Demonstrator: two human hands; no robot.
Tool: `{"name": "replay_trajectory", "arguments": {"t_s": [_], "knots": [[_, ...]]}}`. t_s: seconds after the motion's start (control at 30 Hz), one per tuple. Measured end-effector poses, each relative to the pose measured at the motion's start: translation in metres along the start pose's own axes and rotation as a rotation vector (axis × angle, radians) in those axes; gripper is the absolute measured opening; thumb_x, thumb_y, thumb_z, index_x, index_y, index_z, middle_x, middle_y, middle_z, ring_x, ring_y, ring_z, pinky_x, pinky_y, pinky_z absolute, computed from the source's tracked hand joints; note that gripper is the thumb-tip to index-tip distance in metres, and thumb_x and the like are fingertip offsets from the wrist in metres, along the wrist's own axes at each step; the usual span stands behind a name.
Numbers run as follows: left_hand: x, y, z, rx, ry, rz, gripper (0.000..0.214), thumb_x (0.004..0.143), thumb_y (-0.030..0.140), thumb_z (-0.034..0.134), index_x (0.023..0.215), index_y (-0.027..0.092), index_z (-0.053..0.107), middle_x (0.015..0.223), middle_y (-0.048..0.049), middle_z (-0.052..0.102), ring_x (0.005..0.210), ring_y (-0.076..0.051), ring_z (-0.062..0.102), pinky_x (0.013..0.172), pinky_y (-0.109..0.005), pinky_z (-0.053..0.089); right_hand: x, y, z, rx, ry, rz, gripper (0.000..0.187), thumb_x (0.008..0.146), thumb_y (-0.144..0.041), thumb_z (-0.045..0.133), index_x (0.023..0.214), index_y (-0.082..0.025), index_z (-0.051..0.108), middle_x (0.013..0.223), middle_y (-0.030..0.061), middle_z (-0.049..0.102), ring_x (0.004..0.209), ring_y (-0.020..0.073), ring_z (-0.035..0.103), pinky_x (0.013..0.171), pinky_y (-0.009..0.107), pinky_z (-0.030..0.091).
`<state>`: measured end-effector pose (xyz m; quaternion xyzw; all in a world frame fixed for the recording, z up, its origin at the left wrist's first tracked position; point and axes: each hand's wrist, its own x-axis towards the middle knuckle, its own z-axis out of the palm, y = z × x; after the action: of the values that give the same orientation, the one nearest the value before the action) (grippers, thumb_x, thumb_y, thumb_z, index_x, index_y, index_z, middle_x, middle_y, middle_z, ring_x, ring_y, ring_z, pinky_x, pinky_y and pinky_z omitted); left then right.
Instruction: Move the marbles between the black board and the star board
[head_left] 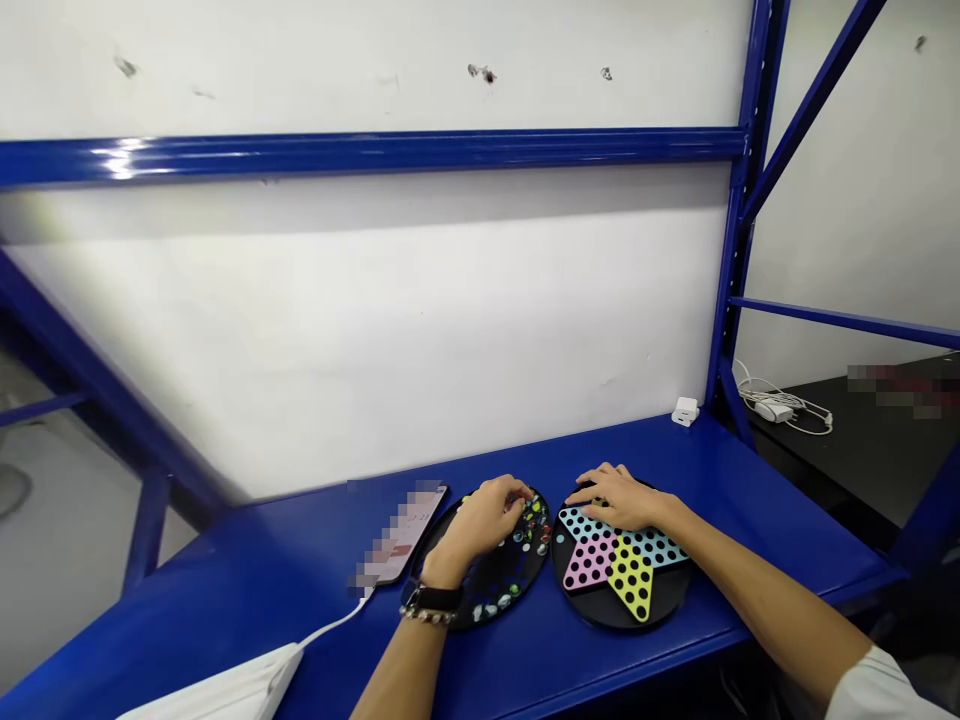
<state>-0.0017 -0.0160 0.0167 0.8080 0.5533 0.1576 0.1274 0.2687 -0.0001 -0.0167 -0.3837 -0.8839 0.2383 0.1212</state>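
Observation:
My left hand [480, 518], with a dark watch and a beaded bracelet at the wrist, is over a round black tray [480, 590]. Its fingers curl down among glass marbles [534, 520] at the tray's far right side; what they pinch, if anything, is hidden. More marbles [496, 606] lie along the near rim. My right hand [619, 497] lies with fingers spread over the far part of a Chinese checkers board [592, 560]. Pink, yellow and light blue star points with black holes show on this round black board. Part of it is covered by the hand and forearm.
A phone [409, 535] lies left of the tray, its cable running to a white box-like object [232, 685]. A white charger [685, 411] stands at the back right of the blue table [300, 560]. Blue frame posts [731, 250] and a white wall bound the back.

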Motion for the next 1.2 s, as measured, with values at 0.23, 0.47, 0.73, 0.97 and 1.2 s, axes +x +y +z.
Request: {"name": "replay_trajectory", "arguments": {"t_s": [0.23, 0.47, 0.73, 0.97, 1.2], "knots": [[-0.002, 0.010, -0.001, -0.038, -0.156, 0.041, 0.023, 0.078, 0.028, 0.053, 0.088, 0.019, 0.072, 0.090, -0.0054, 0.073, 0.079, -0.020, 0.065, 0.074, -0.030, 0.048, 0.004, 0.003, 0.003, -0.070, 0.116, 0.050, 0.037, 0.099, -0.042, 0.041, 0.114, -0.031, 0.073, 0.130, 0.0089, 0.060, 0.116, 0.0324, 0.050, 0.101, 0.058, 0.036], [-0.002, 0.009, 0.006, -0.047, -0.196, 0.080, 0.024, 0.076, 0.034, 0.060, 0.093, 0.021, 0.071, 0.090, -0.0040, 0.073, 0.080, -0.019, 0.065, 0.072, -0.027, 0.048, 0.001, 0.009, 0.001, 0.009, 0.168, 0.064, 0.036, 0.096, -0.041, 0.046, 0.119, -0.027, 0.069, 0.124, 0.0079, 0.063, 0.114, 0.0288, 0.053, 0.102, 0.049, 0.037], [-0.003, 0.008, 0.007, -0.179, -0.313, 0.097, 0.025, 0.072, 0.035, 0.067, 0.092, 0.020, 0.067, 0.091, -0.0031, 0.072, 0.077, -0.019, 0.066, 0.069, -0.027, 0.050, 0.001, 0.017, 0.002, 0.009, 0.216, 0.057, 0.031, 0.093, -0.041, 0.053, 0.113, -0.024, 0.069, 0.117, 0.0084, 0.066, 0.109, 0.0281, 0.057, 0.098, 0.044, 0.042], [-0.002, 0.002, 0.010, -0.254, -0.353, 0.067, 0.017, 0.070, 0.031, 0.065, 0.080, 0.019, 0.059, 0.078, -0.0017, 0.068, 0.075, -0.018, 0.065, 0.067, -0.026, 0.049, -0.002, 0.012, -0.003, 0.000, 0.209, 0.059, 0.027, 0.093, -0.040, 0.053, 0.106, -0.023, 0.070, 0.113, 0.0083, 0.067, 0.107, 0.0276, 0.058, 0.096, 0.044, 0.043], [-0.006, 0.014, -0.005, -0.260, -0.350, 0.057, 0.025, 0.077, 0.041, 0.061, 0.084, 0.018, 0.066, 0.079, -0.0032, 0.070, 0.076, -0.019, 0.065, 0.069, -0.026, 0.048, -0.003, 0.011, -0.005, -0.008, 0.225, 0.058, 0.023, 0.092, -0.037, 0.055, 0.102, -0.024, 0.070, 0.110, 0.0078, 0.067, 0.104, 0.0270, 0.060, 0.093, 0.043, 0.045]]}}
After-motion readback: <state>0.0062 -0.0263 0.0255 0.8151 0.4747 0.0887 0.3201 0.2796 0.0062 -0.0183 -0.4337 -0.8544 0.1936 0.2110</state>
